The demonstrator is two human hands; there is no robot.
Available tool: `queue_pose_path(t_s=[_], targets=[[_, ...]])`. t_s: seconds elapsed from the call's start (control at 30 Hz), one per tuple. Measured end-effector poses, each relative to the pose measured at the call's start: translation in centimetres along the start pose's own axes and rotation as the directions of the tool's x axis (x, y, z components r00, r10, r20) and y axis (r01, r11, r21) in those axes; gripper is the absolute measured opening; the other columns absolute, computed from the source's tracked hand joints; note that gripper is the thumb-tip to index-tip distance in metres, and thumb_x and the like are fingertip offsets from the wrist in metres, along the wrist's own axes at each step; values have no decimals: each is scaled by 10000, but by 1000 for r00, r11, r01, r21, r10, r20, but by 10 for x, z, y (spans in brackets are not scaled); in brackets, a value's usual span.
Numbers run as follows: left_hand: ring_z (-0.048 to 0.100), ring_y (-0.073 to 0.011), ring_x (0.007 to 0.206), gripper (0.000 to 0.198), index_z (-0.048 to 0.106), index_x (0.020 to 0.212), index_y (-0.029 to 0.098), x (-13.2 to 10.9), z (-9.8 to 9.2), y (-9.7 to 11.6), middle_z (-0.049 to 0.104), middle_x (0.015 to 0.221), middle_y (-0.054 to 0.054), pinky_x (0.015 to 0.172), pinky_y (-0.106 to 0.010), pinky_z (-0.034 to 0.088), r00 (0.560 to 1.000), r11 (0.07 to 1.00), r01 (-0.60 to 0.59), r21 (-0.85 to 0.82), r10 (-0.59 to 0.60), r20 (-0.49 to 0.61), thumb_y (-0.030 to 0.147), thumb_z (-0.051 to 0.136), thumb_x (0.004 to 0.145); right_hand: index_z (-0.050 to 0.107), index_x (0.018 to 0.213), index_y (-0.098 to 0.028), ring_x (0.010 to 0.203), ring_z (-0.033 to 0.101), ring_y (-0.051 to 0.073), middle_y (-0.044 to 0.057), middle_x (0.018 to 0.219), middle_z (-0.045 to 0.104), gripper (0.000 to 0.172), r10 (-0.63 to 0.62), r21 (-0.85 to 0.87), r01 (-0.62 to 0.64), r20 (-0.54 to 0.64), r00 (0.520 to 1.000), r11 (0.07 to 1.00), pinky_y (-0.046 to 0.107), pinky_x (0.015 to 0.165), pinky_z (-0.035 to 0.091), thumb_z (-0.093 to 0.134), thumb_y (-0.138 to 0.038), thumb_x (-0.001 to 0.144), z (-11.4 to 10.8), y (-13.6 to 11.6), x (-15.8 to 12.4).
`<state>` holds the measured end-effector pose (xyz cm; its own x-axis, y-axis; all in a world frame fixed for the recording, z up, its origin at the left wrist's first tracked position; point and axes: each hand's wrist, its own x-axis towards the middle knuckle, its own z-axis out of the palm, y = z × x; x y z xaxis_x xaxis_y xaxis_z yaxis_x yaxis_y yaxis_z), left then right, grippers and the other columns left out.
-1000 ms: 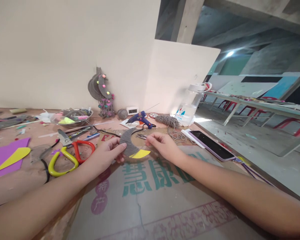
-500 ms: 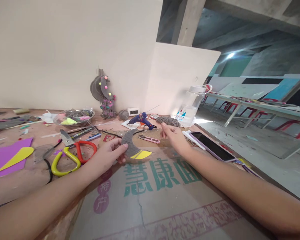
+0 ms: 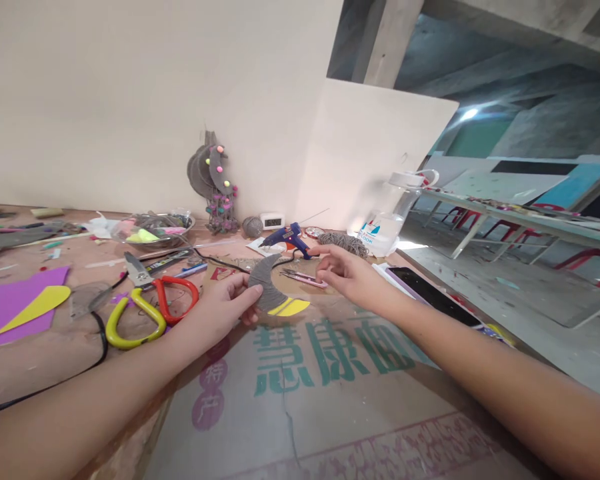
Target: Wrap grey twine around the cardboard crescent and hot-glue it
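Between the thumb and fingers of my left hand is a crescent wound with grey yarn, its lower tip bare and yellow. My right hand has its index finger stretched out near the handle of a blue glue gun; whether it touches is unclear. The other right fingers are bent, with nothing visible in them. Pink thread snips lie just left of that hand. Behind it rests a skein of grey yarn.
Red-and-yellow scissors, purple foam sheets and a bowl of craft bits are on the left. A phone and a water jug stand right. Printed cardboard covers the front. A yarn ornament leans against the wall.
My right hand has moved slightly and extended its index finger toward the glue gun, from a closer pinch. The left hand still holds the crescent. The whole view has shifted a little.
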<state>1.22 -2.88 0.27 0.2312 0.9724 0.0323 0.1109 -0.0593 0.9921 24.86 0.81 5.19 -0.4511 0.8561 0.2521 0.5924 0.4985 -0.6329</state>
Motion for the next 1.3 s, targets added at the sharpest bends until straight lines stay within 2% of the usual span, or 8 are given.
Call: queue_pose_path(t_s=[0.2,0.4,0.67,0.77,0.9,1.07,1.2,1.3], targets=[[484,-85,506,213,509,788,164,-2,2,3,520,540,46,516,-198,376,1000,1000,-25,11,25,-4,374,482,810,539,1045,-194,638,543,126,4,732,582,253,-32,-219,14,-80,996,976,236,595,433,459,-244,810,-11,37,25],[496,-100,519,233,511,792,167,1,0,0,526,555,37,516,-214,373,999,994,-40,98,41,-15,395,467,815,426,1265,-183,828,588,159,97,1167,562,549,16,-249,-39,-91,996,968,278,761,461,582,-235,742,-4,63,73],[415,-89,465,201,511,744,182,-4,0,6,455,541,55,448,-207,312,999,989,-22,149,18,26,370,472,801,591,1006,-130,842,612,205,101,968,662,393,107,-180,-128,-122,987,975,309,773,458,657,-356,692,31,65,113],[461,-119,538,184,528,739,189,-10,3,11,503,602,29,498,-232,334,976,929,-129,348,181,-122,352,473,803,589,947,-114,857,616,223,127,930,666,297,144,-159,-180,-214,966,971,321,777,453,626,-305,723,36,66,115],[490,-156,633,146,546,754,204,-18,6,14,545,657,8,588,-264,340,879,793,-241,559,422,-221,341,510,791,585,808,-117,678,636,180,122,772,678,197,177,-87,-208,-281,943,974,265,646,483,531,-306,791,31,63,109],[491,-146,594,188,529,756,203,-12,2,11,539,641,14,539,-249,347,932,890,-159,428,278,-231,379,483,805,565,846,-116,569,630,133,113,802,678,232,180,18,-184,-329,927,983,224,533,481,453,-318,829,16,43,87],[487,-125,520,212,513,763,196,-5,-2,9,534,588,29,474,-226,346,974,953,-72,293,131,-185,401,479,801,557,950,-125,693,650,146,109,913,668,237,145,163,-92,-346,927,982,230,602,491,485,-301,807,2,20,63],[487,-123,487,225,515,794,188,-2,-3,8,532,546,32,455,-220,355,982,980,-3,201,41,-184,412,487,788,595,914,-137,711,633,151,75,795,672,227,123,153,-80,-291,949,985,242,635,482,503,-308,797,-7,5,41]])
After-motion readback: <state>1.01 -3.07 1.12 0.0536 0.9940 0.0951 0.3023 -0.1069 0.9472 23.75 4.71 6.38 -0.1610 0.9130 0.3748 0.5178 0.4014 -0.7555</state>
